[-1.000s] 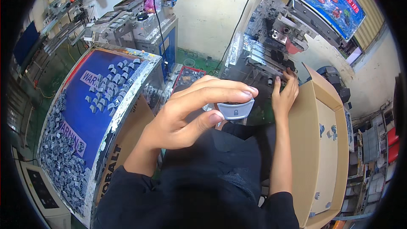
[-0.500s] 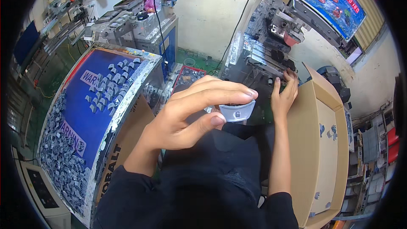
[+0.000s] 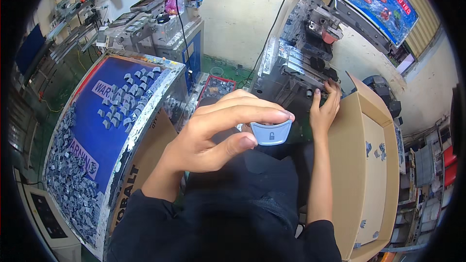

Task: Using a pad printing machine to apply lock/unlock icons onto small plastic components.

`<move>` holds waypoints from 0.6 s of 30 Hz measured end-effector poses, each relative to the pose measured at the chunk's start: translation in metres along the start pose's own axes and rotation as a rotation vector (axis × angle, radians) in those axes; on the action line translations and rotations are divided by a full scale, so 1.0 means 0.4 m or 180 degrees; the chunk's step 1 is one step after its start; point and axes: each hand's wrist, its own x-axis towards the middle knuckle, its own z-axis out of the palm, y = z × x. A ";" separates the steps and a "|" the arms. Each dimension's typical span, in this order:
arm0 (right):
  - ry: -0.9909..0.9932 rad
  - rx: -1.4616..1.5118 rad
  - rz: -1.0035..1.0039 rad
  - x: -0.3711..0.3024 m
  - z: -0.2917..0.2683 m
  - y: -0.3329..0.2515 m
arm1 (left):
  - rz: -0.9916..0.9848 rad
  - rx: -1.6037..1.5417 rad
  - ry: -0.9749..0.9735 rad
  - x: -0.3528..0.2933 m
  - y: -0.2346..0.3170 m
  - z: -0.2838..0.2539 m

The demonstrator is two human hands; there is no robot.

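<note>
Between the thumb and fingers of my left hand (image 3: 213,131) is a small grey plastic button cap (image 3: 271,133), curved along its top edge. Its broad face, marked with a dark open-padlock symbol, is turned toward me. My right hand (image 3: 326,104) reaches to the front of the pad printing machine (image 3: 303,63) at the right, thumb apart from the fingers. The fingertips are beside the machine's dark fixture, and whether they touch it I cannot tell. No object shows in that hand.
To the left, a blue-topped table (image 3: 104,104) bears many loose grey caps (image 3: 68,184). An open cardboard box (image 3: 357,165) with several caps inside stands at the right. A blue control panel (image 3: 381,5) hangs above the machine. Behind, a red-rimmed tray (image 3: 218,87) holds small parts.
The cap in my left hand has tilted so its marked face shows more squarely. The pink cup on the machine has shifted slightly up and left. My right hand stays in place.
</note>
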 end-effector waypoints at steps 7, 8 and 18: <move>-0.0025 -0.0003 0.0005 -0.002 0.000 0.001 | -0.0010 -0.0073 -0.0009 -0.007 -0.002 -0.002; -0.0038 0.0010 0.0014 -0.003 0.000 0.000 | 0.0000 -0.0073 -0.0005 -0.007 -0.002 -0.003; -0.0048 0.0005 0.0070 -0.004 0.001 0.000 | -0.0042 -0.0292 -0.0049 -0.003 0.002 0.007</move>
